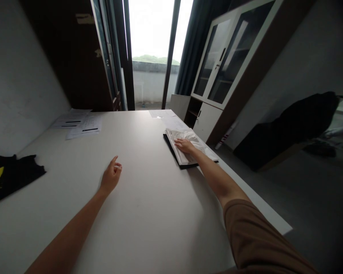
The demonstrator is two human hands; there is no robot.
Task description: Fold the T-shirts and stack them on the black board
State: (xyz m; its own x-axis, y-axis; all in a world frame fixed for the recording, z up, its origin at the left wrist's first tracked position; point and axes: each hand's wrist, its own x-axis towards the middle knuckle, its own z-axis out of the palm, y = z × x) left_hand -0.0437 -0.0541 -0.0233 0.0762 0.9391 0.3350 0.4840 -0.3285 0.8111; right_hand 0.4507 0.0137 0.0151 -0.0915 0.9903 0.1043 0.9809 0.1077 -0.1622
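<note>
My right hand point(184, 145) lies flat, fingers stretched, on a stack of folded white cloth point(196, 140) near the table's right edge. Under the white cloth, a folded black cloth point(185, 166) shows along the left and front sides. My left hand point(111, 175) is over the middle of the white table point(143, 213), holding nothing, with its index finger pointing forward and the other fingers loosely curled. A black garment with a yellow print point(14, 175) lies at the far left of the table, partly cut off by the view.
Printed papers point(84, 127) lie at the back left, and more sheets point(162, 114) at the back right. Beyond the table's right edge stand a white cabinet point(208, 118) with glass doors and a large dark covered object point(288, 129). A bright window point(151, 30) is behind.
</note>
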